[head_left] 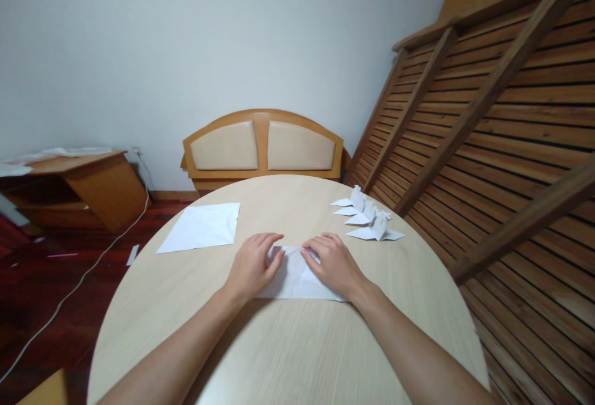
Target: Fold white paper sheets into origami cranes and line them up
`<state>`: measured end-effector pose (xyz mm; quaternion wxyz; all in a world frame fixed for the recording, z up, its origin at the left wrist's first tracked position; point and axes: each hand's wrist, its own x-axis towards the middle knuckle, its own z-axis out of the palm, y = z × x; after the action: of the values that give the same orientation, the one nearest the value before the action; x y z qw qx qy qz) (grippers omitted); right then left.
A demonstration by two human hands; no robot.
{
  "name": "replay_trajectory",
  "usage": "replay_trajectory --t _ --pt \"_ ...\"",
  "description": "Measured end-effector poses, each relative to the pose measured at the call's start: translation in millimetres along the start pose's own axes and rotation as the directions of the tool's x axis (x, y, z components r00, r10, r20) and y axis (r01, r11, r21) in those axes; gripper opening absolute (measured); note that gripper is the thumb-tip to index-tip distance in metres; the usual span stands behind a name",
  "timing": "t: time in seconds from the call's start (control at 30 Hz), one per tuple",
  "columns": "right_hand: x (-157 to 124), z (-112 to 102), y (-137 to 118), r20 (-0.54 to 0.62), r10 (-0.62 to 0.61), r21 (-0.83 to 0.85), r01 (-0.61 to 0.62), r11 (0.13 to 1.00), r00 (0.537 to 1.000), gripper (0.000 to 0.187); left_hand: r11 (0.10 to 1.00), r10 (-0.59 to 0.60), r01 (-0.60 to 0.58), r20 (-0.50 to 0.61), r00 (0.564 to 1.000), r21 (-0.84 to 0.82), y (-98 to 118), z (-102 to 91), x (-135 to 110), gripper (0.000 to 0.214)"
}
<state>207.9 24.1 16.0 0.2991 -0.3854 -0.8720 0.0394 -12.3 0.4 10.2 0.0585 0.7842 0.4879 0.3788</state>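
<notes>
"Where's the white rectangular sheet of paper [297, 282]?"
"Flat on the round, pale wood-grain table [297, 349], between the forearms, long side crosswise."
"And the hands?"
"The left hand [256, 262] curves over its left part, thumb and fingers apart. The right hand [334, 263] bends over its right part; I can't tell whether it pinches the paper. Together they hide both upper corners."
"What's around it?"
"Pointed, white folded-paper figures [380, 229] cluster beyond the right hand; flat white paper [204, 229] lies beyond the left. Past the table stand a cream-panelled wooden headboard [263, 144] and, rightward, a brown slatted wooden frame [465, 120]."
"How does the sheet look?"
"Slightly creased, with a brighter triangular area beside the right hand."
</notes>
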Motion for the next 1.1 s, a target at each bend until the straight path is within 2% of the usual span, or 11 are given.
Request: replay_trajectory --t 0.1,0.27,0.4,0.5,0.57,0.67,0.73,0.8,0.9,1.1 --pt "1 6 -11 0.059 -0.034 0.007 0.033 0.999 0.998 0.021 0.99 0.039 -0.053 0.106 0.994 0.13 4 5.3 0 0.028" --pt "0 16 -10 0.131 -0.008 0.017 0.006 1.0 0.991 0.026 0.994 -0.006 -0.018 0.22 0.975 0.109 -4 15.6 -1 0.024" --pt "-1 21 10 0.121 0.058 0.01 -0.059 0.998 0.991 0.025 0.992 -0.017 -0.009 0.197 0.98 0.129 -10 18.5 -1 0.024" --pt "1 20 24 0.116 0.082 -0.03 -0.079 0.996 0.99 0.022 0.989 0.068 -0.092 0.195 0.978 0.117 -6 21.6 -5 0.029" --pt "2 19 27 0.074 0.109 -0.08 -0.103 0.991 0.991 0.021 0.989 0.107 -0.129 0.246 0.964 0.077 -2 26.0 -9 0.033" --pt "1 21 19 0.05 0.098 -0.085 -0.094 0.992 0.994 0.028 0.992 0.064 -0.093 0.303 0.951 0.082 0 34.1 -13 0.039" --pt "-3 26 8 0.113 0.058 -0.019 -0.057 0.998 0.992 0.037 0.993 0.043 -0.076 0.333 0.942 0.085 -2 37.9 -14 0.045" --pt "-9 33 -2 0.231 0.008 0.048 -0.019 0.999 0.973 0.054 0.993 0.022 -0.063 0.38 0.925 0.096 -5 39.4 -14 0.05" --pt "-15 40 -7 0.369 0.04 0.084 -0.076 0.994 0.929 0.064 0.986 -0.039 -0.039 0.454 0.89 0.161 -8 38.2 -15 0.054" --pt "-13 36 3 0.438 0.126 0.01 -0.145 0.989 0.89 0.073 0.947 -0.172 0.012 0.474 0.864 0.322 -7 32.8 -17 0.059"
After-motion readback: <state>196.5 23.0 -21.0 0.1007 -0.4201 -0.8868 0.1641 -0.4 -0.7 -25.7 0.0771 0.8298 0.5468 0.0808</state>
